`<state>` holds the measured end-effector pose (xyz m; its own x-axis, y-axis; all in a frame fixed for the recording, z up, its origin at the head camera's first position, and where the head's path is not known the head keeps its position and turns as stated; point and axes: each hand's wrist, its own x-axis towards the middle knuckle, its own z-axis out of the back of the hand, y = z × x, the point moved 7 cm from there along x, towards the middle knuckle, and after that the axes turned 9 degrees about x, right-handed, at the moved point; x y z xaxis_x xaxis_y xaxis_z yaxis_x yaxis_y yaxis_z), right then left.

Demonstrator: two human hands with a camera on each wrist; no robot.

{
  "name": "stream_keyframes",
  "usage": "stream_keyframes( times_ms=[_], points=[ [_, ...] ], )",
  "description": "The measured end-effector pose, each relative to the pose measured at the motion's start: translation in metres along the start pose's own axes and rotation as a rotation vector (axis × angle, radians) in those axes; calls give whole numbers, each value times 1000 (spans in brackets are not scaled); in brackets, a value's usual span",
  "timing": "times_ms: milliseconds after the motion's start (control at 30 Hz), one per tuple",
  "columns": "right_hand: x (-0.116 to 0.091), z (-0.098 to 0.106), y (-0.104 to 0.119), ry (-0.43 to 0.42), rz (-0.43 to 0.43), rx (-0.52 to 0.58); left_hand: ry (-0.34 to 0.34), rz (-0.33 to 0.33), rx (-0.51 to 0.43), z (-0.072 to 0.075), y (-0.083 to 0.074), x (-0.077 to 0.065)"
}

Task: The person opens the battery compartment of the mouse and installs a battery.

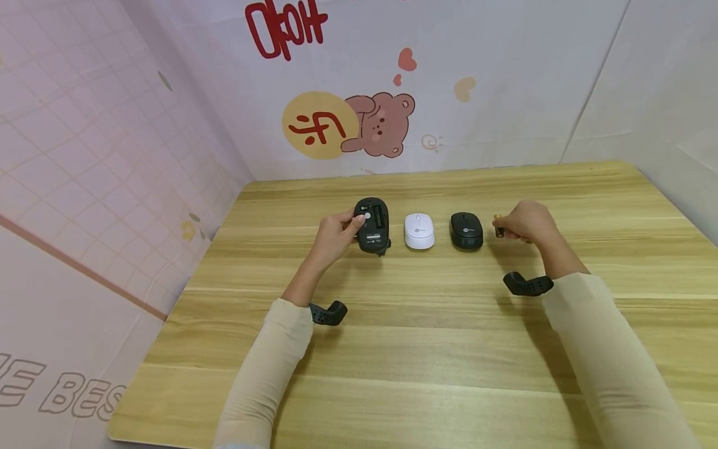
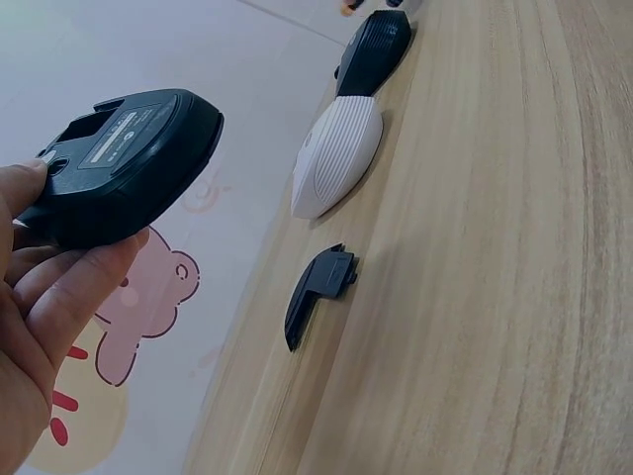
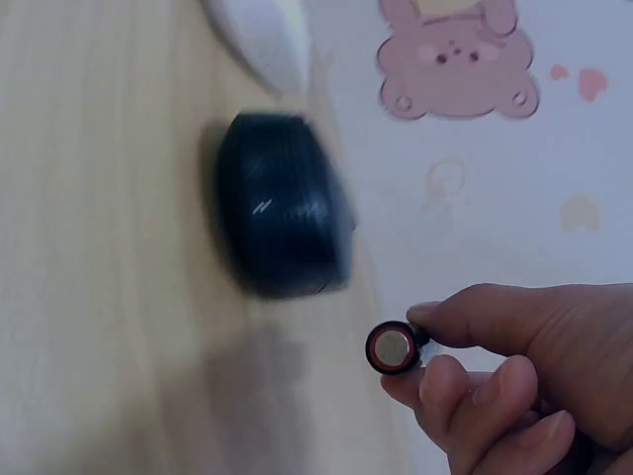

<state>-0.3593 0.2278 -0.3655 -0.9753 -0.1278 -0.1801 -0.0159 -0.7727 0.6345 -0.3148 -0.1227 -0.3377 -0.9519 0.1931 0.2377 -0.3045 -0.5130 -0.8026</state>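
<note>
My left hand (image 1: 335,237) grips a black mouse (image 1: 370,236) raised over the table with its underside turned up, thumb on the base and fingers beneath. Its battery slot (image 1: 378,216) is uncovered and looks hollow. On the wood below lies the loose black battery cover (image 2: 321,282), seen in the left wrist view. Further right, my right hand (image 1: 528,221) pinches a small battery (image 3: 393,348) between thumb and forefinger, its flat metal end facing the wrist camera. The other fingers of that hand are curled in, and something dark shows in part beneath them.
A white mouse (image 1: 419,233) and a second black mouse (image 1: 466,232) rest side by side on the wooden table (image 1: 415,349), between my hands. Behind the table's back edge stands a wall covering (image 1: 505,131) with a printed bear. Each wrist wears a black camera mount (image 1: 330,313).
</note>
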Motion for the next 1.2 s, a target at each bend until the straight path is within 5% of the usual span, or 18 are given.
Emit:
stream_keyframes(
  times_ms=[667, 1200],
  points=[
    [-16, -8, 86, 18, 125, 33, 23, 10, 29, -6, 1, -1],
    [-25, -23, 130, 14, 173, 90, 52, 22, 13, -26, -4, 0]
  ],
)
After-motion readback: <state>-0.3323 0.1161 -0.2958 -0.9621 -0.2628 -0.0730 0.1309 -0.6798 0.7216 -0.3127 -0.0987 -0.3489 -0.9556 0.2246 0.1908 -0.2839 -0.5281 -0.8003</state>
